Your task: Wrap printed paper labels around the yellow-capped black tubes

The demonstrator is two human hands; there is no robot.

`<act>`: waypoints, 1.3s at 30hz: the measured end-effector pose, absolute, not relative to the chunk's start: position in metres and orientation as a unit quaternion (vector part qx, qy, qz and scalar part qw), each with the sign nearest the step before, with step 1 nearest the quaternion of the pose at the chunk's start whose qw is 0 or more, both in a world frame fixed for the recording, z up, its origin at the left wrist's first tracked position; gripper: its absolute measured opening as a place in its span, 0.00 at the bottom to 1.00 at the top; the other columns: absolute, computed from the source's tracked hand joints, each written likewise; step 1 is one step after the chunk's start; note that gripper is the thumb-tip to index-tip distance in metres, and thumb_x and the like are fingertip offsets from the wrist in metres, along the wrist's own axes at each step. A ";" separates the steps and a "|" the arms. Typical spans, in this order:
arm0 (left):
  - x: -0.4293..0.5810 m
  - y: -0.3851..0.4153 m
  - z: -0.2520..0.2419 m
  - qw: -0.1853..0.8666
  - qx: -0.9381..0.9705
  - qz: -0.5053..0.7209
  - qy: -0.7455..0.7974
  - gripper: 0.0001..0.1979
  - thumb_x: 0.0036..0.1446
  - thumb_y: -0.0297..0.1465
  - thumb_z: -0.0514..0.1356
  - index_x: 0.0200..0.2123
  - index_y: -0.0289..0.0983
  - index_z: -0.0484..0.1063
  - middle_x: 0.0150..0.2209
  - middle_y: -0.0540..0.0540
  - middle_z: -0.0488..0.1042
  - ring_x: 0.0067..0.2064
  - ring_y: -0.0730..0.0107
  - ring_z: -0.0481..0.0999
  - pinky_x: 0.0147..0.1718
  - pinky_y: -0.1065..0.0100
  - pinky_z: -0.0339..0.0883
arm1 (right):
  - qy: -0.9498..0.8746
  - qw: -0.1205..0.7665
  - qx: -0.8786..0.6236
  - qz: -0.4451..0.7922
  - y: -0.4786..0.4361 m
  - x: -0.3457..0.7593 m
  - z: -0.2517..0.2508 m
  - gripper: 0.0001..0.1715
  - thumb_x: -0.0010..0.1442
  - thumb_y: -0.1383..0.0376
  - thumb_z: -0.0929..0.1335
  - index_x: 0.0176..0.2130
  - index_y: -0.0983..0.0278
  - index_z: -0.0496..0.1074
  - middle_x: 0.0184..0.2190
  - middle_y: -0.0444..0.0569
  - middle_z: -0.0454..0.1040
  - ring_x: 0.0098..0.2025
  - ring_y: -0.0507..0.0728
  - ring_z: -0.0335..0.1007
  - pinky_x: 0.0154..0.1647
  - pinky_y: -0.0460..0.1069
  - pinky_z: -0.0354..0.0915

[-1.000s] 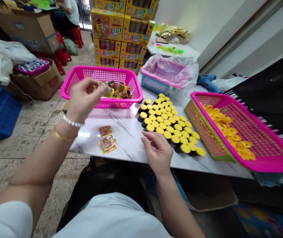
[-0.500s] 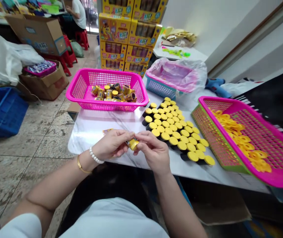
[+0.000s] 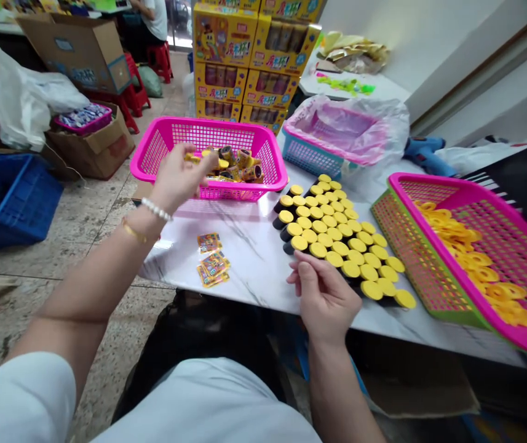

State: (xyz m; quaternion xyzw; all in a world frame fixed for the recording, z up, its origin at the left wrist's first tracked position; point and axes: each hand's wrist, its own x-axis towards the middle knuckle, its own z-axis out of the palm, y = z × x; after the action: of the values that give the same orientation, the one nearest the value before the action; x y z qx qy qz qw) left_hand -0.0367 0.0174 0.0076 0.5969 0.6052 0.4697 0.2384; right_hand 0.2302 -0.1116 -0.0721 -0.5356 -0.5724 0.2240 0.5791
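My left hand (image 3: 175, 179) reaches over the front rim of a pink basket (image 3: 152, 154) that holds small labelled tubes (image 3: 235, 166). Its fingers are curled, and a small yellow tube (image 3: 193, 158) shows at the fingertips. My right hand (image 3: 325, 295) rests on the white marble table (image 3: 249, 246), its loosely bent fingers beside the nearest of several black tubes with yellow caps (image 3: 337, 240), which stand in rows. Nothing shows in that hand. A few colourful stickers (image 3: 212, 266) lie on the table between my hands.
At right, a pink basket (image 3: 498, 307) with yellow rings (image 3: 470, 249) sits tilted in a green basket (image 3: 396, 246). Behind are a bag-lined blue basket (image 3: 309, 160), a blue tool (image 3: 424, 154) and stacked yellow cartons (image 3: 249, 61). A blue crate (image 3: 9, 197) and cardboard boxes (image 3: 92, 141) stand on the floor at left, and a person (image 3: 152, 18) sits at the back.
Half a second ago both hands held a small yellow tube together at the table's near edge. My left hand has since moved up to the pink basket, and my right hand has gone back beside the capped tubes.
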 end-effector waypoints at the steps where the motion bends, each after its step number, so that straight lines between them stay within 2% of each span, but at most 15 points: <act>1: -0.038 0.003 -0.006 0.210 0.623 0.441 0.611 0.15 0.58 0.42 0.66 0.39 0.36 0.73 0.21 0.52 0.70 0.23 0.72 0.69 0.27 0.68 0.63 | -0.573 0.567 -0.544 0.231 -0.116 0.232 -0.075 0.11 0.65 0.61 0.70 0.45 0.60 0.81 0.31 0.47 0.78 0.25 0.52 0.73 0.24 0.48 0.70; 3: -0.039 -0.030 -0.036 0.165 0.690 0.369 0.600 0.09 0.55 0.37 0.67 0.33 0.38 0.75 0.25 0.50 0.72 0.28 0.68 0.71 0.32 0.66 0.65 | -0.584 0.541 -0.552 0.248 -0.125 0.233 -0.081 0.11 0.65 0.62 0.70 0.45 0.60 0.81 0.29 0.46 0.78 0.24 0.52 0.73 0.25 0.48 0.70; 6: -0.039 -0.062 -0.071 0.116 0.727 0.314 0.599 0.04 0.55 0.33 0.66 0.32 0.38 0.77 0.33 0.46 0.73 0.37 0.63 0.73 0.41 0.60 0.67 | -0.631 0.504 -0.535 0.249 -0.130 0.225 -0.084 0.09 0.65 0.64 0.69 0.43 0.60 0.81 0.29 0.46 0.79 0.24 0.52 0.73 0.27 0.48 0.70; 9: -0.041 -0.064 -0.077 0.120 0.710 0.314 0.619 0.05 0.55 0.29 0.65 0.27 0.37 0.75 0.32 0.46 0.71 0.37 0.63 0.72 0.42 0.59 0.68 | -0.670 0.495 -0.500 0.238 -0.129 0.215 -0.080 0.09 0.65 0.66 0.69 0.43 0.61 0.81 0.29 0.46 0.79 0.26 0.52 0.74 0.28 0.48 0.70; 11: -0.039 -0.062 -0.067 0.139 0.680 0.345 0.633 0.06 0.54 0.28 0.65 0.26 0.37 0.73 0.32 0.46 0.71 0.37 0.64 0.72 0.40 0.61 0.69 | -0.665 0.505 -0.487 0.256 -0.129 0.206 -0.076 0.09 0.66 0.66 0.69 0.44 0.61 0.81 0.29 0.46 0.79 0.26 0.51 0.74 0.29 0.48 0.70; 14: -0.022 -0.072 -0.048 0.186 0.614 0.451 0.621 0.05 0.54 0.32 0.65 0.29 0.37 0.75 0.39 0.44 0.74 0.41 0.64 0.74 0.38 0.64 0.70 | -0.622 0.516 -0.479 0.343 -0.131 0.190 -0.071 0.10 0.67 0.64 0.68 0.43 0.61 0.81 0.29 0.46 0.78 0.25 0.50 0.73 0.28 0.47 0.70; 17: 0.007 -0.095 -0.037 0.303 0.541 0.540 0.569 0.08 0.54 0.36 0.66 0.30 0.36 0.75 0.44 0.42 0.75 0.42 0.66 0.76 0.38 0.66 0.71 | -0.558 0.528 -0.460 0.445 -0.131 0.173 -0.066 0.13 0.62 0.59 0.72 0.45 0.62 0.79 0.35 0.49 0.80 0.29 0.53 0.76 0.26 0.46 0.70; 19: 0.025 -0.109 -0.035 0.409 0.493 0.556 0.530 0.10 0.52 0.36 0.68 0.29 0.36 0.75 0.42 0.43 0.76 0.40 0.68 0.76 0.38 0.68 0.71 | -0.518 0.542 -0.452 0.483 -0.130 0.166 -0.063 0.17 0.57 0.57 0.75 0.44 0.63 0.78 0.37 0.50 0.80 0.32 0.54 0.76 0.25 0.45 0.70; 22: 0.039 -0.117 -0.037 0.561 0.408 0.544 0.473 0.12 0.51 0.38 0.70 0.32 0.35 0.75 0.33 0.46 0.77 0.31 0.74 0.74 0.30 0.71 0.68 | -0.475 0.539 -0.452 0.529 -0.125 0.169 -0.059 0.13 0.58 0.56 0.74 0.34 0.64 0.76 0.27 0.46 0.78 0.25 0.50 0.71 0.22 0.44 0.68; 25: 0.040 -0.114 -0.040 0.655 0.347 0.506 0.441 0.16 0.47 0.38 0.73 0.32 0.34 0.75 0.24 0.50 0.74 0.22 0.78 0.68 0.22 0.74 0.61 | -0.462 0.519 -0.452 0.559 -0.123 0.178 -0.059 0.15 0.57 0.55 0.74 0.30 0.64 0.73 0.21 0.43 0.74 0.21 0.49 0.67 0.20 0.43 0.66; 28: 0.041 -0.111 -0.042 0.663 0.315 0.513 0.445 0.18 0.41 0.36 0.76 0.29 0.33 0.74 0.22 0.50 0.74 0.22 0.78 0.69 0.23 0.74 0.61 | -0.426 0.536 -0.452 0.571 -0.123 0.182 -0.065 0.16 0.55 0.54 0.75 0.33 0.64 0.73 0.26 0.44 0.76 0.25 0.50 0.71 0.21 0.43 0.67; 32: 0.048 -0.115 -0.040 0.624 0.298 0.554 0.464 0.20 0.37 0.32 0.77 0.33 0.35 0.74 0.27 0.50 0.78 0.29 0.73 0.76 0.32 0.72 0.69 | -0.348 0.567 -0.449 0.597 -0.123 0.180 -0.072 0.24 0.52 0.54 0.77 0.44 0.62 0.73 0.35 0.45 0.78 0.28 0.50 0.73 0.26 0.44 0.71; 36: 0.050 -0.119 -0.038 0.607 0.321 0.547 0.479 0.16 0.42 0.35 0.75 0.33 0.34 0.76 0.25 0.51 0.77 0.27 0.75 0.74 0.32 0.72 0.69 | -0.324 0.540 -0.418 0.655 -0.120 0.182 -0.067 0.22 0.49 0.54 0.79 0.37 0.64 0.74 0.31 0.44 0.77 0.27 0.49 0.70 0.28 0.44 0.71; 39: 0.049 -0.118 -0.039 0.592 0.353 0.534 0.489 0.15 0.45 0.36 0.74 0.32 0.34 0.78 0.26 0.48 0.78 0.29 0.73 0.75 0.33 0.71 0.69 | -0.286 0.537 -0.403 0.684 -0.118 0.183 -0.065 0.21 0.46 0.55 0.80 0.32 0.64 0.74 0.28 0.43 0.77 0.28 0.49 0.71 0.30 0.44 0.71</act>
State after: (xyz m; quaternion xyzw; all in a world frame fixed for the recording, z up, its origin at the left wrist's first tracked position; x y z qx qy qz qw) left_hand 0.0493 -0.1184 -0.0395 0.3531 0.4890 0.5342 0.5923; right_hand 0.1833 -0.1177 -0.0646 -0.4027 -0.2862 0.6841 0.5366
